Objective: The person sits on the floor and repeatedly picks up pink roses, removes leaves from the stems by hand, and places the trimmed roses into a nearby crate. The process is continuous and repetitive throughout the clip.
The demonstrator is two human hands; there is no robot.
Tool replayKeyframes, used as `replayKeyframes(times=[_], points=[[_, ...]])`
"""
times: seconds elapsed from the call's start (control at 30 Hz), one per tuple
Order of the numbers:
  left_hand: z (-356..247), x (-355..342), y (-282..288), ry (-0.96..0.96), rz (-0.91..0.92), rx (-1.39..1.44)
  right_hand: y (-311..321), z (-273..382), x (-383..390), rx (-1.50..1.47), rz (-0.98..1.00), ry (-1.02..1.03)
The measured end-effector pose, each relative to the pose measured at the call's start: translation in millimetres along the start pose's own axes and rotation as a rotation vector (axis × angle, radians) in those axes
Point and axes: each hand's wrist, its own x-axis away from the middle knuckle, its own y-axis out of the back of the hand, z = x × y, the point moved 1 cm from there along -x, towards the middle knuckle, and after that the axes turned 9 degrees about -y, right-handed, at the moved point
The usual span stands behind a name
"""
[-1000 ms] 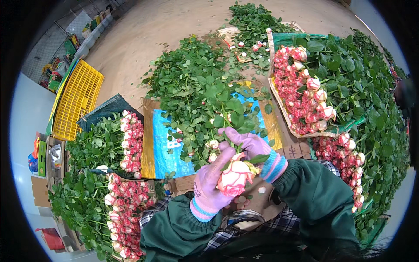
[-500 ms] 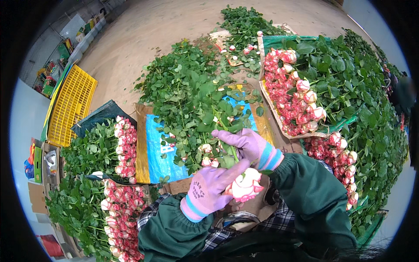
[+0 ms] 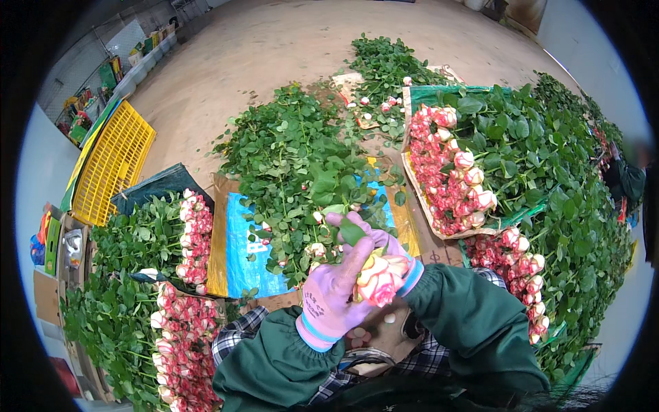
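My left hand (image 3: 334, 295), in a lilac glove with a blue-banded cuff, is closed on a rose just below its bloom. The cream-and-pink rose (image 3: 382, 278) points back toward me. Behind the bloom, my right hand (image 3: 376, 242) in a matching glove has its fingers curled round the leafy stem. A green leaf (image 3: 352, 231) sticks out between the two hands. Most of the stem is hidden by the gloves. Just beyond my hands lies a pile of leafy rose stems (image 3: 288, 158) with a few blooms among them, on blue and yellow sheeting (image 3: 250, 247).
Bundled roses (image 3: 189, 343) lie at my left. On the right, more roses (image 3: 446, 172) rest in a green-edged wrap, with others beside them. A yellow plastic crate (image 3: 113, 165) stands at far left. Cut greenery (image 3: 391, 65) covers part of the floor ahead. Another person (image 3: 628, 178) is at the right edge.
My right hand has drawn in along the stem toward my left hand and the bloom. The bloom has turned and risen slightly. The whole view has tilted up a little.
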Motion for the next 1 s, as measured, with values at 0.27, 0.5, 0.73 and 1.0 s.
replayKeyframes(times=[0.27, 0.5, 0.73, 1.0], points=[[-7.0, 13.4, -7.3, -0.109, 0.299, 0.369, 90.2, -3.3, -7.0, 0.083, -0.221, -0.560], [-21.5, 90.7, -104.1, -0.208, 1.093, -0.186, 31.8, 7.4, -5.0, 0.645, -0.256, -0.490], [-36.1, 85.6, -104.1, -0.220, 1.313, -0.185, 84.2, -19.3, 29.5, 1.100, -0.359, -0.630], [-26.7, 113.6, -100.6, -0.150, 1.264, -0.178, 130.4, -34.8, 80.3, 1.941, -0.513, -0.340]])
